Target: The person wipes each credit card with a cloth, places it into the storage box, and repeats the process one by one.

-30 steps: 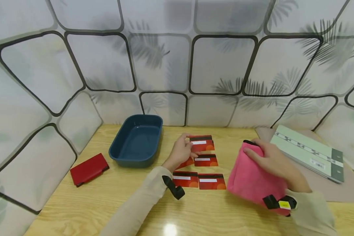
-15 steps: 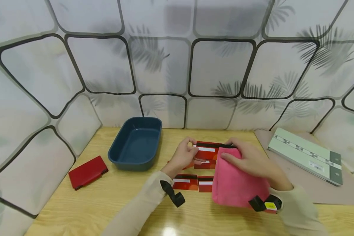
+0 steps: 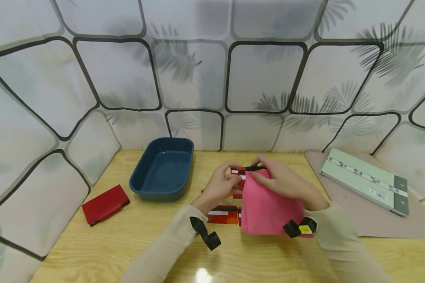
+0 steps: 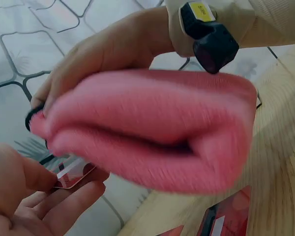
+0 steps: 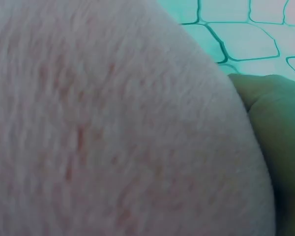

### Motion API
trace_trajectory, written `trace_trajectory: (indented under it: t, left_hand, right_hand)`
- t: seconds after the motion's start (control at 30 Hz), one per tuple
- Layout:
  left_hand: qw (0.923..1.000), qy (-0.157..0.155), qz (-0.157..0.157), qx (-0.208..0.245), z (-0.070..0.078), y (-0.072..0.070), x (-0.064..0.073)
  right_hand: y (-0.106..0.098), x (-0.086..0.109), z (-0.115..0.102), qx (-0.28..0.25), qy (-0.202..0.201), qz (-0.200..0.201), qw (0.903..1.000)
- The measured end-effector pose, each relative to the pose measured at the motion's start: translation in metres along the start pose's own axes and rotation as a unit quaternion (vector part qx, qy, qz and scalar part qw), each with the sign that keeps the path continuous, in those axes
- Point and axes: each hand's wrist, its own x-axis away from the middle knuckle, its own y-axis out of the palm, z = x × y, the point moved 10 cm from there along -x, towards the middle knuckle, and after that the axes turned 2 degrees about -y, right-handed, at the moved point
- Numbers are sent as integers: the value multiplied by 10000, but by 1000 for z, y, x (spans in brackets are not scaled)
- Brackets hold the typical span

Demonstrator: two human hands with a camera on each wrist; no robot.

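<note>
In the head view my left hand pinches a red bank card by its left side, raised over the cards on the table. The left wrist view shows that card between thumb and fingers. My right hand grips a folded pink cloth with black edging by its top, thumb in front. The cloth covers the right part of the held card in the head view. Behind it the lower row is partly hidden, with one red card showing at left. Pink cloth fills most of the right wrist view.
A dark blue tray stands at the back, left of the hands. Farther left lies a red wallet. On the right, a pale green notebook rests on a beige mat. A patterned curtain rises behind the wooden table.
My right hand has brought the pink cloth leftward, up to the held card and over part of the cards. My left hand has raised the card slightly and stays near the same place.
</note>
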Motion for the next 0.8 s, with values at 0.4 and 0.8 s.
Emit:
trace_trajectory:
  t: [0.4,0.8]
  left_hand:
    - [9983,50,-567,-84,-4,5,5]
    - [9969,247,-671,-329,-2,4,7]
  right_hand:
    - [9,-9,0,64,-397,-106,9991]
    - [11,-13,-4,433,-1001,58,9940]
